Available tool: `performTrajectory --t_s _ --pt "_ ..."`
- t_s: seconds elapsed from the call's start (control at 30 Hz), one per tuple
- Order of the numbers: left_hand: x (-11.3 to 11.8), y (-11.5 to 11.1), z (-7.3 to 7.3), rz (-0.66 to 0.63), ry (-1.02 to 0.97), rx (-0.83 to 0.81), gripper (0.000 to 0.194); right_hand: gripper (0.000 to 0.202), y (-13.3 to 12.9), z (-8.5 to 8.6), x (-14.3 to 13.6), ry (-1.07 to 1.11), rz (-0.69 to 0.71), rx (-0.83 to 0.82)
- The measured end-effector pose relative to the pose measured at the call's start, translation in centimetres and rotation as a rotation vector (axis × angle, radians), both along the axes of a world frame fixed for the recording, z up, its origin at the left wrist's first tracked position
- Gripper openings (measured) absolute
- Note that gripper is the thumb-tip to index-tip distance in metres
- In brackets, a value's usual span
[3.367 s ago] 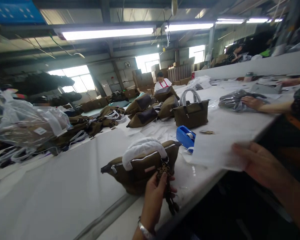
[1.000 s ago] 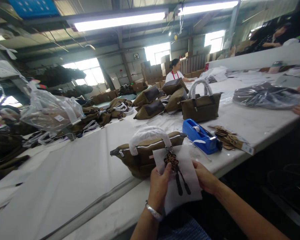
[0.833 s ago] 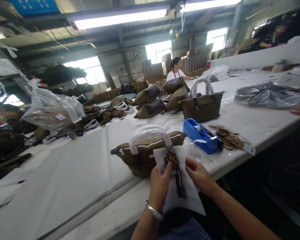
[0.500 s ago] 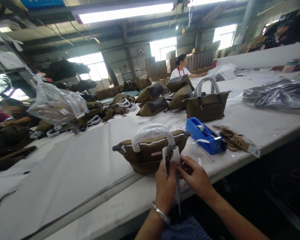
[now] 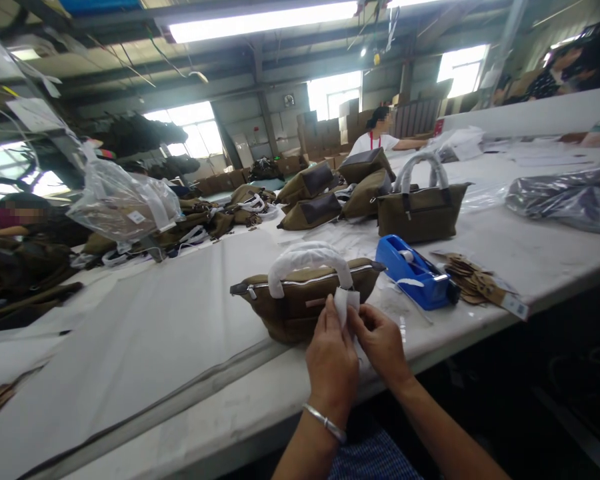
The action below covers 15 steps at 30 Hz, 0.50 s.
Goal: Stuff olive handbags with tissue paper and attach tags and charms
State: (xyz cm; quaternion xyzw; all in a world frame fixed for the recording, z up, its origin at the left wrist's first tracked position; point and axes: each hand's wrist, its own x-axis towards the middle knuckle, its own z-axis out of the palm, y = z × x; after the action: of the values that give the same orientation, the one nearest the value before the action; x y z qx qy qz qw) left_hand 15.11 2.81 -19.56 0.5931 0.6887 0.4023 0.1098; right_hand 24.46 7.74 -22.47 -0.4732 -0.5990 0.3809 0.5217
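An olive handbag [image 5: 265, 310] stands at the table's front edge, its silver zip closed and its handles [image 5: 310, 253] wrapped in white. In front of it my left hand [image 5: 333, 363] pinches a piece of white wrapping paper [image 5: 349, 301] near the base of a handle. My right hand [image 5: 383, 340] grips the same paper from the right, thumb and fingers together. Whatever lies inside the paper is hidden now. Right of the bag sits a blue tape dispenser [image 5: 413, 273].
Brown cardboard tags [image 5: 473, 280] lie beyond the dispenser. Another olive handbag [image 5: 420, 213] stands behind it, with several more bags [image 5: 313, 210] piled to its left. Clear plastic [image 5: 565, 197] lies at right; a plastic-wrapped item [image 5: 125, 210] is at left. A co-worker [image 5: 373, 140] sits across the table.
The paper was open around dark metal-looking hardware; it is now folded over it. My left fingers have moved up and flattened against the paper. My right hand stays at its side.
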Motion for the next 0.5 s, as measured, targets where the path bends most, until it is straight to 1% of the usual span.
performTrajectory --t_s 0.07,0.17,0.23,0.37,0.5 --pt "0.5 0.4 0.0 0.058 0.077 0.034 0.052 0.047 -0.2 0.1 -0.4 0.016 -0.012 0.003" --pt "0.9 0.8 -0.1 0.052 0.166 0.065 0.053 0.046 -0.1 0.1 -0.5 0.014 0.007 0.015" --pt "0.9 0.8 -0.2 0.022 0.199 0.05 0.058 0.046 0.1 0.1 -0.2 -0.003 0.029 0.028" --pt "0.8 0.6 -0.5 -0.021 0.2 0.033 0.082 0.043 0.3 0.1 0.4 -0.041 0.076 0.059" --pt "1.1 0.7 -0.6 -0.045 0.168 0.026 0.087 0.044 0.2 0.1 0.4 -0.045 0.102 0.07"
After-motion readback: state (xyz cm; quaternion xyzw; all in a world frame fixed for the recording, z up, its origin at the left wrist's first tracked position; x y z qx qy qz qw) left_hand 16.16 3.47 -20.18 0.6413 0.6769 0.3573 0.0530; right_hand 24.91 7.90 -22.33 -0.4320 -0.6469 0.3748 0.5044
